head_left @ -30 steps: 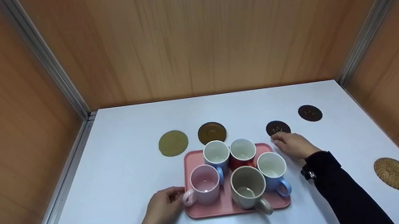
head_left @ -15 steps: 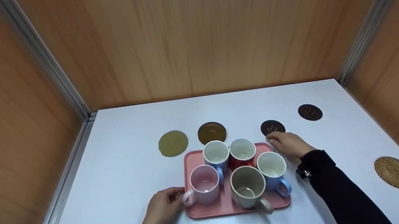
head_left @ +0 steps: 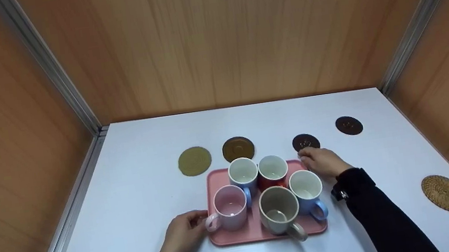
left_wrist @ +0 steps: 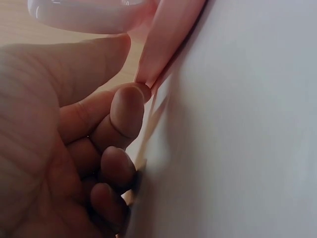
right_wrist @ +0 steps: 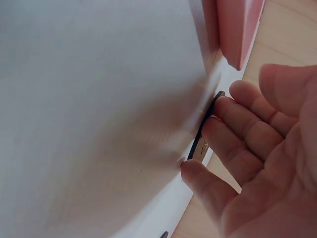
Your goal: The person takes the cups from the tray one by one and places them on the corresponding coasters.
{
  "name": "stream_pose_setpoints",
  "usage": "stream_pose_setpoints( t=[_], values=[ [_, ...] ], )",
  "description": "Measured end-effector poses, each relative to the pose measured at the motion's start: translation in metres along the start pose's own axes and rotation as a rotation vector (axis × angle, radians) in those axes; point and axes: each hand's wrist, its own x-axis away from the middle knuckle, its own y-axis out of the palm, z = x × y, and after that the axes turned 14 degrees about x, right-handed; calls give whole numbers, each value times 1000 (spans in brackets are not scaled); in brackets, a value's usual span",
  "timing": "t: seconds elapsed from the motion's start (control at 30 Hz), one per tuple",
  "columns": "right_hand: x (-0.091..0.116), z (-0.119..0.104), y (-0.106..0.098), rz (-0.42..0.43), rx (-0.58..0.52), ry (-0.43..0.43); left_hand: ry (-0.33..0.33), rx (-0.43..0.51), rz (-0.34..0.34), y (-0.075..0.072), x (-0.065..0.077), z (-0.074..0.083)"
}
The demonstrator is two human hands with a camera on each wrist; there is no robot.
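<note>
A pink tray (head_left: 248, 234) carries several mugs: a pink mug (head_left: 231, 214), a large beige mug (head_left: 279, 222), a red mug (head_left: 271, 182), a light-blue mug (head_left: 244, 175) and another blue mug (head_left: 309, 204). My left hand (head_left: 183, 234) touches the tray's left edge with loosely bent fingers. In the left wrist view, its thumb lies close below the pink mug's handle (left_wrist: 89, 22), apart from the index finger. By the tray's back right corner, my right hand (head_left: 325, 162) touches a dark coaster (head_left: 304, 140). The right wrist view shows its fingertips spread along the coaster's edge, thumb apart.
Behind the tray lie a green coaster (head_left: 194, 161) and a brown coaster (head_left: 237, 148). A second dark coaster (head_left: 349, 125) is at the back right. A woven coaster (head_left: 446, 194) lies near the table's right edge. Wooden panels (head_left: 211, 39) enclose the white table (head_left: 134, 179).
The dark coaster under my right fingertips has slid a little to the left and back, and the right hand has moved left with it. My left hand and the tray have stayed put.
</note>
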Motion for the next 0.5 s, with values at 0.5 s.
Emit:
stream_pose_setpoints(
  t=[0.5],
  values=[
    [-1,-2,2,-18,-26,21,47,-14,-11,-1,-2,-4]
  ],
)
